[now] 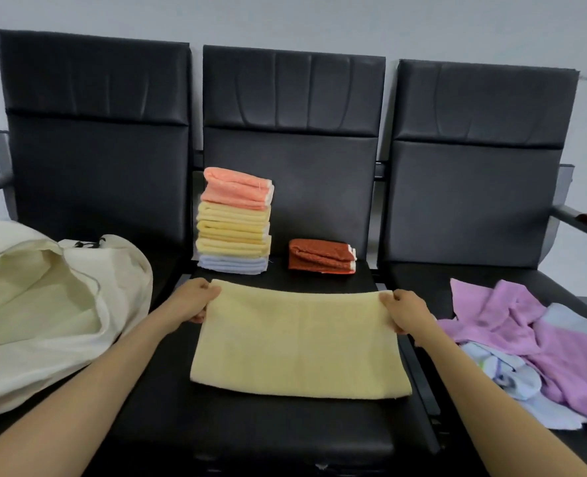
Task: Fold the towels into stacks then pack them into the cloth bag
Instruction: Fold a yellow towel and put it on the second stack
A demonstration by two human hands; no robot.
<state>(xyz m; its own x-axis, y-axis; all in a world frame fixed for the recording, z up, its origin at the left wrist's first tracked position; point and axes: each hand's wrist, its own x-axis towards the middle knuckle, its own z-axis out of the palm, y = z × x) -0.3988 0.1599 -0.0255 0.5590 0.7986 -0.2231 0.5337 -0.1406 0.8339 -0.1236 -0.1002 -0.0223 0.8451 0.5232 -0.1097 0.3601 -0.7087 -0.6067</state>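
1. Left chair [96, 166]: a cream cloth bag [120, 277] lies on its side on the seat. The mouth is open and faces the left of the view. The pale lining shows inside.

2. Left hand [195, 301]: it pinches the far left corner of the yellow towel [299, 342]. The thumb lies on top and the fingers curl under the edge.

3. Middle chair [250, 425]:
- A stack of folded towels [235, 225] stands at the rear left of the seat, against the backrest. A peach towel is on top, yellow towels are in the middle and a pale blue towel is at the bottom.
- A folded rust-brown towel [321, 256] lies alone at the rear of the seat. It is just right of the stack and does not touch it.
- The yellow towel is spread across the front half of the seat, in front of both. Its near edge rests on the cushion. Whether the far edge is lifted off the seat cannot be told.

4. Right hand [405, 311]: it pinches the far right corner of the yellow towel in the same manner, thumb on top and fingers curled beneath.

5. Right chair [423, 280]: a loose pile of unfolded towels [526, 339] lies on the seat. Purple cloth is uppermost, with pale blue and white cloth beneath and beside it.
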